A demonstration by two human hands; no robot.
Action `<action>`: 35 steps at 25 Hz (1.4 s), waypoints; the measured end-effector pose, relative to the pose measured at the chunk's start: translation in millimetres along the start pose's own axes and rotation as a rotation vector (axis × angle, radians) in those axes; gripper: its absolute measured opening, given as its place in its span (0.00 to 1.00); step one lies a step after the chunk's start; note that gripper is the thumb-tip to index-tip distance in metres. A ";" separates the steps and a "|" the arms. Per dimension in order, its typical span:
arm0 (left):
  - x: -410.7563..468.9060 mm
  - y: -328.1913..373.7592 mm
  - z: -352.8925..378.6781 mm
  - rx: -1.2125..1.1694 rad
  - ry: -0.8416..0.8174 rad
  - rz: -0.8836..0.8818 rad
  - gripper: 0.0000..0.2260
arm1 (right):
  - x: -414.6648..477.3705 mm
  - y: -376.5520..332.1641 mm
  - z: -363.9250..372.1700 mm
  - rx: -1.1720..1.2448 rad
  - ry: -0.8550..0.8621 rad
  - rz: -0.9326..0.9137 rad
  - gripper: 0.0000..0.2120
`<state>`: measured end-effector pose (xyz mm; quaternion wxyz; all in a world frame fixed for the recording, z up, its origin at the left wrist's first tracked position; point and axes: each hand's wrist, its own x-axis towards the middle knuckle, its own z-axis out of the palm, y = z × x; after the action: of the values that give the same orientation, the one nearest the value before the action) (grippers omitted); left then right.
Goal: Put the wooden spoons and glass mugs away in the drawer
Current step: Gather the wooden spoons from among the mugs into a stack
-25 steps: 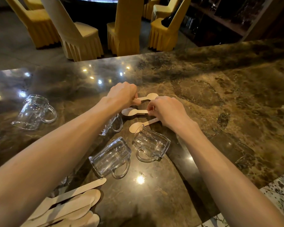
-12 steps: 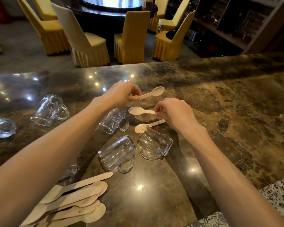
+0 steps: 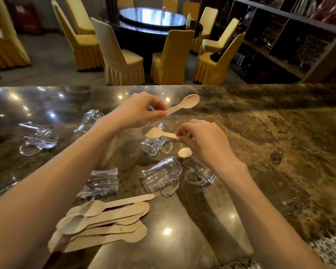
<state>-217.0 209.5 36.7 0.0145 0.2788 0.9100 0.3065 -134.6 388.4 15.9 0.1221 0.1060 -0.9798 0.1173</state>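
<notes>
Head view: above the brown marble counter (image 3: 270,152), the left hand (image 3: 136,111) pinches a pale flat wooden spoon (image 3: 184,105) by its handle; the right hand (image 3: 204,140) pinches another spoon (image 3: 159,133), over clear glass mugs (image 3: 160,176) lying on their sides.

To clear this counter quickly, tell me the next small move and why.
Probably pass the lower spoon from the right hand to the left hand, beside the upper spoon. Each hand pinches one handle, and a third spoon lies on the counter under the right hand; this would free those fingers for it.
</notes>
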 end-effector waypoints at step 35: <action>-229.0 -82.5 -17.0 -0.260 -0.125 -0.199 0.10 | -94.1 -122.3 71.2 0.150 -0.229 -0.208 0.13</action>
<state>-68.2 27.8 -29.3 0.1370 0.2017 0.8831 0.4008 -31.8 270.8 -51.2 0.0129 0.2285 -0.9596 0.1639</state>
